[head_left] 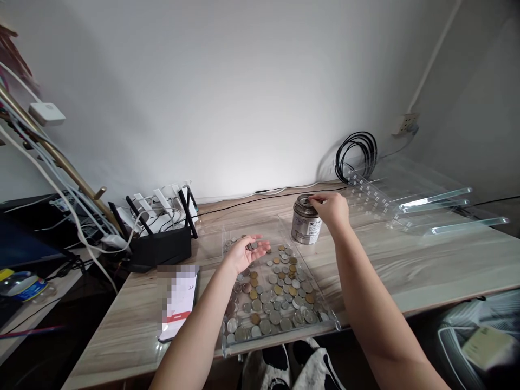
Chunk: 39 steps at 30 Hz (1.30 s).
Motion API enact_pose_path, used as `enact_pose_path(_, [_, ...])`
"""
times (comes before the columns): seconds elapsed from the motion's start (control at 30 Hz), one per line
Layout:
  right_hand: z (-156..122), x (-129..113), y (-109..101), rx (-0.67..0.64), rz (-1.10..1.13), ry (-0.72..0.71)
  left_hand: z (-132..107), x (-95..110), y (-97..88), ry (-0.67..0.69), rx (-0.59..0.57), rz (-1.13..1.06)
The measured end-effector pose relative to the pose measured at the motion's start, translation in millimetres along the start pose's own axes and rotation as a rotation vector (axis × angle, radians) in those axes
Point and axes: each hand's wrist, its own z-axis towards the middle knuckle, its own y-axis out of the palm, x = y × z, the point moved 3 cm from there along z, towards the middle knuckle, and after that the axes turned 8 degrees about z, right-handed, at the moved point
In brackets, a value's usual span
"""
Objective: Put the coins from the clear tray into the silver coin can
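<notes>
My left hand (246, 253) is turned palm up over a clear acrylic tray (227, 260), with a few coins (252, 246) resting in the palm and against the fingers. Many silver and brass-coloured coins (274, 317) lie spread across the tray beneath it. To the right of the tray stands a round metal can (305, 225) with a printed label. My right hand (331, 207) is at the can's top, thumb and fingers pinched together over the opening; whatever they hold is hidden.
A phone (181, 300) lies left of the tray, with a black router (160, 249) behind it. Clear acrylic trays (410, 200) are stacked at the right. A coil of black cable (356, 156) leans on the wall. Cables and a bottle (24, 286) are at far left.
</notes>
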Motion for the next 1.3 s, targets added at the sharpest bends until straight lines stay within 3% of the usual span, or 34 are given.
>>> enact_pose_path(0.17, [7,10,5,-0.010,0.115,0.076,-3,1,1.8,0.001,0.011,0.010])
enact_pose_path(0.3, [12,14,6,-0.075,0.034,0.068,-4,2,2.1,0.000,0.016,0.005])
enact_pose_path(0.37, [11,10,5,-0.084,-0.019,0.015,-4,2,2.2,-0.013,0.018,-0.015])
enact_pose_path(0.5, [-8,-24,5,0.055,0.025,-0.212,-4,3,3.2,-0.058,0.010,-0.076])
enact_pose_path(0.57, [-27,-48,19,-0.115,0.119,-0.312,-4,3,3.6,-0.061,-0.005,-0.112])
enact_pose_path(0.7, [-75,-86,60,-0.721,0.231,-0.510,1,3,0.8,-0.020,0.020,-0.201])
enact_pose_path(0.8, [-94,-94,76,-0.819,0.184,-0.577,5,2,-1.6,-0.011,0.055,-0.224])
enact_pose_path(0.9, [-93,-93,75,-0.787,0.163,-0.560,5,1,0.2,-0.020,0.032,-0.194])
enact_pose_path(0.97, [-80,-91,64,-0.692,0.178,-0.518,1,2,2.8,-0.016,-0.010,-0.154])
enact_pose_path(1.07, [-45,-78,33,-0.329,0.131,-0.400,-4,4,4.2,-0.017,-0.021,-0.098])
enact_pose_path(1.17, [-9,-51,3,-0.008,-0.075,-0.240,-5,5,2.1,-0.029,0.023,-0.092])
enact_pose_path(1.23, [9,-30,-4,-0.021,-0.196,-0.108,-4,5,1.3,-0.034,0.032,-0.111])
enact_pose_path(1.3, [17,-15,-3,-0.126,-0.245,-0.015,-3,4,1.1,-0.044,0.036,-0.129])
